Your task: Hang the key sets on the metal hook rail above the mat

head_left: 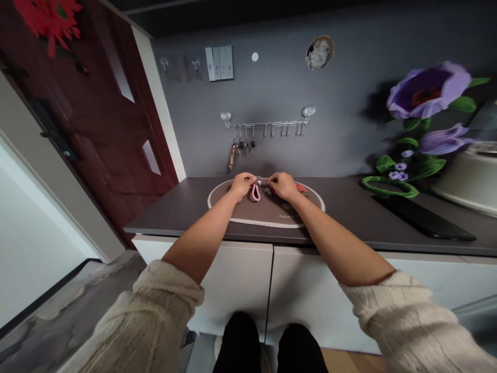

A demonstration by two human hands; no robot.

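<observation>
Over an oval brown mat (pixel 256 215) with a pale rim, both my hands work close together. My left hand (pixel 242 186) is closed in a pinch at the metal ring of a keychain, whose pink strap loop (pixel 255 194) hangs down onto the mat. A little to the right, my right hand (pixel 283 186) has its thumb and fingers pressed together; what they hold is too small to make out. Beside and partly behind that hand lies a red item (pixel 302 188) on the mat.
A clear hook rail (pixel 267 124) on the grey wall carries several keys (pixel 245 148) at its left end. To the right stand purple artificial flowers (pixel 430 93) with a green ring base, and a long black object (pixel 427 217) lies near the counter edge. A dark red door (pixel 101 109) is at left.
</observation>
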